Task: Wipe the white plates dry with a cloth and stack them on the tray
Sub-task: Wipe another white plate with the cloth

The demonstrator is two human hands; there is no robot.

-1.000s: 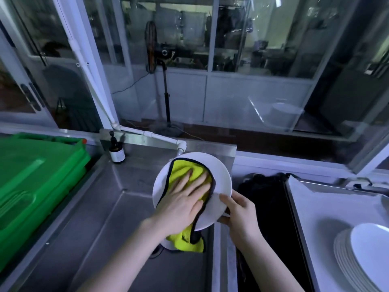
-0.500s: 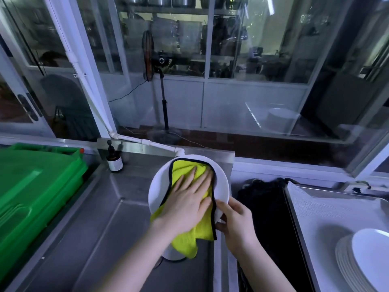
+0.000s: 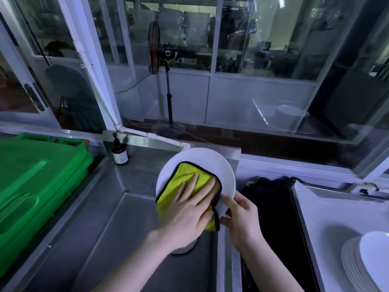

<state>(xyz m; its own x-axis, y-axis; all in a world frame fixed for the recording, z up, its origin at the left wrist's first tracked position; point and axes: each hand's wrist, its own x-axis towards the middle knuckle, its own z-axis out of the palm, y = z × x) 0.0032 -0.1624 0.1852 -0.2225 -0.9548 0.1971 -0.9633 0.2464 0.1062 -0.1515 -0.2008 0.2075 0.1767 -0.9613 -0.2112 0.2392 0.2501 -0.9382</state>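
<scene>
Pressing yellow cloth (image 3: 186,174) flat onto white plate (image 3: 200,158) with straight-fingered left hand (image 3: 187,216); pinching plate's lower rim with right hand (image 3: 242,220), seemingly above sink (image 3: 105,228)

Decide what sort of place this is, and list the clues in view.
Most likely a commercial kitchen's dishwashing station: a deep stainless steel sink, a stack of white plates on a tray, and a plate being wiped with a yellow cloth.

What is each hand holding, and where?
Right hand grips the round white plate by its lower right rim; left hand presses the yellow black-edged cloth flat on its face.
</scene>
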